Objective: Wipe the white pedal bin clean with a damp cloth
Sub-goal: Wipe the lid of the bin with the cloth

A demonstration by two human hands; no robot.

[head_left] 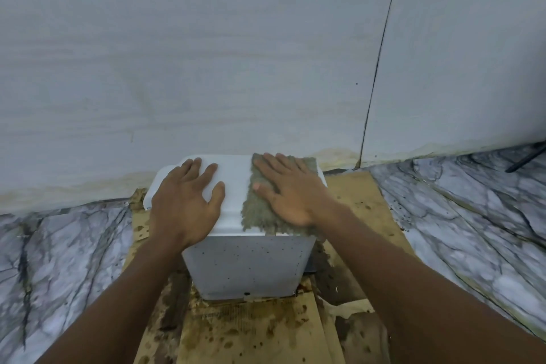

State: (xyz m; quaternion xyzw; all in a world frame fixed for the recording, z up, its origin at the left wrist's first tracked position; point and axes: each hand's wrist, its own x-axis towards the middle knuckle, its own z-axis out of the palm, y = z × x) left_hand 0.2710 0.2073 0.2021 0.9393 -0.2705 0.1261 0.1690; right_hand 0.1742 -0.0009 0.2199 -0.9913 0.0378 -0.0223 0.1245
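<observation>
The white pedal bin (246, 266) stands on stained cardboard against the wall, its lid closed and its front face dotted with dark specks. My left hand (187, 201) lies flat on the left half of the lid with its fingers spread. A grey-green cloth (257, 210) is spread over the right half of the lid, its near edge hanging slightly over the front. My right hand (291, 192) presses flat on the cloth with straight fingers.
Brown cardboard sheets (248, 331) with dark wet stains cover the floor under and in front of the bin. Grey-veined marble floor (472, 216) lies on both sides. A pale wall (206, 68) rises directly behind the bin. A dark rod (526, 158) leans at far right.
</observation>
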